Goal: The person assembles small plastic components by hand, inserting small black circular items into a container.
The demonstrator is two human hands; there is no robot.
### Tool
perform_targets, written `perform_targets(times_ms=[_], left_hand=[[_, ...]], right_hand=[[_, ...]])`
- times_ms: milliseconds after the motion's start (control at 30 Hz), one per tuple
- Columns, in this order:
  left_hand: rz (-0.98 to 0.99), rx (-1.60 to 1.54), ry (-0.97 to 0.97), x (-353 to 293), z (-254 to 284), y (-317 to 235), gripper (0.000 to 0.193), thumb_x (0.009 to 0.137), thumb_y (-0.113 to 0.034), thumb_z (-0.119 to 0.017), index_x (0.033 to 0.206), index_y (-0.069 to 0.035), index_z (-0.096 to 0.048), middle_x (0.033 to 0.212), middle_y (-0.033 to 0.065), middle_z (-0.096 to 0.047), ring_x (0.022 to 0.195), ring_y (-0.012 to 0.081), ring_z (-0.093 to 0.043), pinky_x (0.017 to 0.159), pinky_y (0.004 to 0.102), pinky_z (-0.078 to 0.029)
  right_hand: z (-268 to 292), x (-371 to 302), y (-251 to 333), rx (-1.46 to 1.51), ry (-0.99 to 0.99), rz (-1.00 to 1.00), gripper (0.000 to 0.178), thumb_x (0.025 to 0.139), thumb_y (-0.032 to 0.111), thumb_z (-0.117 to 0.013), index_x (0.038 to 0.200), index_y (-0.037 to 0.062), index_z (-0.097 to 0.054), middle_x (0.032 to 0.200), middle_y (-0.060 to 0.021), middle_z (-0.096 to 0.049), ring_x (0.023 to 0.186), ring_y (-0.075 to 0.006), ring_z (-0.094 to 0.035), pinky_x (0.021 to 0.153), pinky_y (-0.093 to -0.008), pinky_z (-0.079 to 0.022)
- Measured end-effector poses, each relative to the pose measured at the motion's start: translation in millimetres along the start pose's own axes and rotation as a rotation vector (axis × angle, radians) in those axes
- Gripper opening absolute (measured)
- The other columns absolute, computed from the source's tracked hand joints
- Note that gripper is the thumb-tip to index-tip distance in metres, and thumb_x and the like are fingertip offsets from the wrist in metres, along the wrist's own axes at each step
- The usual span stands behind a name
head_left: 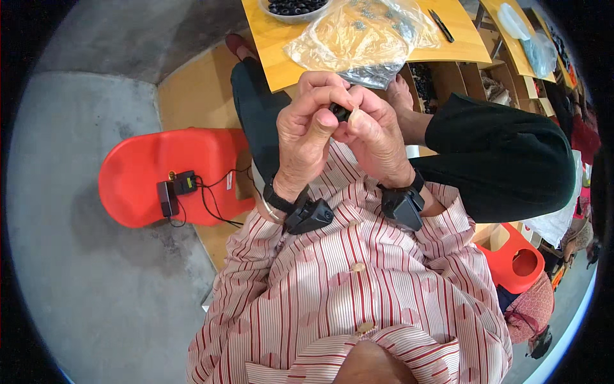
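Observation:
My left hand (pixel 308 128) and my right hand (pixel 377 137) are raised together in front of my chest. Between their fingertips they pinch a small black part (pixel 341 112); most of it is hidden by the fingers. Each wrist wears a black strap with a black device: the left one (pixel 309 216), the right one (pixel 403 206). Just beyond the hands lies a clear plastic bag (pixel 358 41) holding small metal pieces, on a low yellow wooden table (pixel 281 54). A bowl of small black parts (pixel 294 9) stands at the table's far edge.
A red plastic stool (pixel 150 169) to my left carries small black devices (pixel 176 190) with cables. Another red stool (pixel 515 264) is at my right. A black pen-like tool (pixel 441 25) lies on the table. Cardboard boxes with parts (pixel 448 80) sit under it. Grey concrete floor (pixel 70 275) spreads left.

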State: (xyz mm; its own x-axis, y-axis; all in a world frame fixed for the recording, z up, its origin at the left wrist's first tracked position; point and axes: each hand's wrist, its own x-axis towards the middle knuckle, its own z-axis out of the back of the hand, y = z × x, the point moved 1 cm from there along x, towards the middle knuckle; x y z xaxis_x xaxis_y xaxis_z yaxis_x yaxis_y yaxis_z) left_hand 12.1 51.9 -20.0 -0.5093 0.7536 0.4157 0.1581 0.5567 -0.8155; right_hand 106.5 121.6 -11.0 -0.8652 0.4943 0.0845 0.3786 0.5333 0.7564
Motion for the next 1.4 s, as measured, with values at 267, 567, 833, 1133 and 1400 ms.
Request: perform_targets(times_ms=[267, 567, 833, 1133, 1400], left_hand=[[-0.015, -0.115, -0.062, 2, -9, 2, 0.038, 0.087, -0.039, -0.062, 0.095, -0.002, -0.064, 0.104, 0.0045, -0.049, 0.1, 0.0146, -0.048, 0.09, 0.028, -0.038], [0.052, 0.059, -0.007, 4, 0, -4, 0.038, 0.09, -0.037, -0.06, 0.105, -0.003, -0.065, 0.109, 0.007, -0.052, 0.099, 0.0144, -0.051, 0.088, 0.027, -0.041], [0.06, 0.326, 0.144, 6, 9, -38, 0.045, 0.084, -0.034, -0.068, 0.113, -0.001, -0.063, 0.113, 0.0099, -0.056, 0.103, 0.0181, -0.055, 0.089, 0.0285, -0.045], [0.036, 0.477, 0.136, 4, 15, -32, 0.052, 0.072, -0.034, -0.076, 0.106, 0.003, -0.063, 0.105, 0.0104, -0.062, 0.096, 0.0194, -0.059, 0.084, 0.0292, -0.047], [-0.05, 0.311, 0.061, 5, 7, -26, 0.042, 0.076, -0.026, -0.076, 0.103, 0.003, -0.063, 0.101, 0.0116, -0.061, 0.092, 0.0185, -0.057, 0.083, 0.0274, -0.045]], right_hand=[[-3, 3, 3, -0.144, 0.003, 0.037, 0.029, 0.09, 0.033, -0.062, 0.093, 0.0077, -0.05, 0.088, 0.0027, -0.05, 0.073, -0.0038, -0.045, 0.064, -0.019, -0.039], [0, 4, 6, -0.209, -0.099, 0.139, 0.012, 0.084, 0.008, -0.067, 0.091, 0.004, -0.058, 0.083, 0.0028, -0.055, 0.072, -0.003, -0.049, 0.064, -0.0175, -0.041], [8, 5, 21, -0.982, -0.079, 0.413, 0.025, 0.071, 0.013, -0.078, 0.084, 0.0026, -0.06, 0.068, 0.0034, -0.055, 0.058, -0.0036, -0.047, 0.052, -0.019, -0.04], [3, 4, 27, -1.149, 0.002, 0.526, 0.027, 0.07, 0.018, -0.079, 0.08, 0.0035, -0.058, 0.066, -0.0031, -0.055, 0.056, -0.0109, -0.053, 0.049, -0.0244, -0.042], [0, 6, 29, -1.126, 0.011, 0.569, 0.024, 0.071, 0.015, -0.077, 0.078, 0.002, -0.058, 0.064, -0.0052, -0.053, 0.055, -0.0146, -0.052, 0.049, -0.0264, -0.041]])
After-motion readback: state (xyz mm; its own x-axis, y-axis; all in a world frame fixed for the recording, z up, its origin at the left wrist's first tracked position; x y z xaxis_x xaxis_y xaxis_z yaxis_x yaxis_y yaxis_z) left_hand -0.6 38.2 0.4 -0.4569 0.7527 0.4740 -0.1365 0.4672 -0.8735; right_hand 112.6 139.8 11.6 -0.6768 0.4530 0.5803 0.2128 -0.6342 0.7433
